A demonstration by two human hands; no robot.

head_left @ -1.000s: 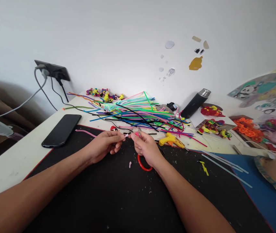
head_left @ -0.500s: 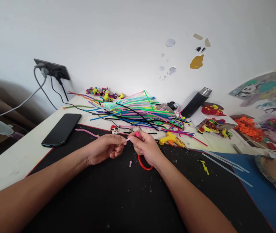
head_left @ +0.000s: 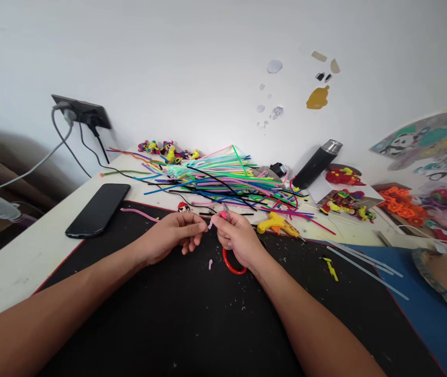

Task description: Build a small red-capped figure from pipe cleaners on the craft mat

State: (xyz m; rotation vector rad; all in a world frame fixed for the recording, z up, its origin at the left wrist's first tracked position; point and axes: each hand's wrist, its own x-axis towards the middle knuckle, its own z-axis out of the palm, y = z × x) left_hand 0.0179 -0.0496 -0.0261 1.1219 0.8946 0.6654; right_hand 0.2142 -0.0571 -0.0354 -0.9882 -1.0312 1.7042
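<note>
My left hand point(head_left: 174, 234) and my right hand point(head_left: 236, 236) meet over the black mat point(head_left: 192, 314). Both pinch a short pale pink piece of pipe cleaner point(head_left: 210, 224) between their fingertips. My right hand also grips red-handled scissors point(head_left: 232, 263), the red loop showing below the palm and the blades poking up past the fingers. A small pink offcut point(head_left: 210, 264) lies on the mat just under my hands. A tiny red-capped figure point(head_left: 183, 207) sits at the mat's far edge.
A heap of coloured pipe cleaners point(head_left: 223, 180) lies behind my hands. A yellow glue gun point(head_left: 276, 224), a black phone point(head_left: 98, 209), a dark flask point(head_left: 316, 164), glue sticks point(head_left: 365, 264) and finished craft figures point(head_left: 343, 201) surround the mat. Cables run from a wall socket point(head_left: 80, 111).
My hands have drawn slightly closer together on the pink piece. The view has shifted a little; nothing else moved.
</note>
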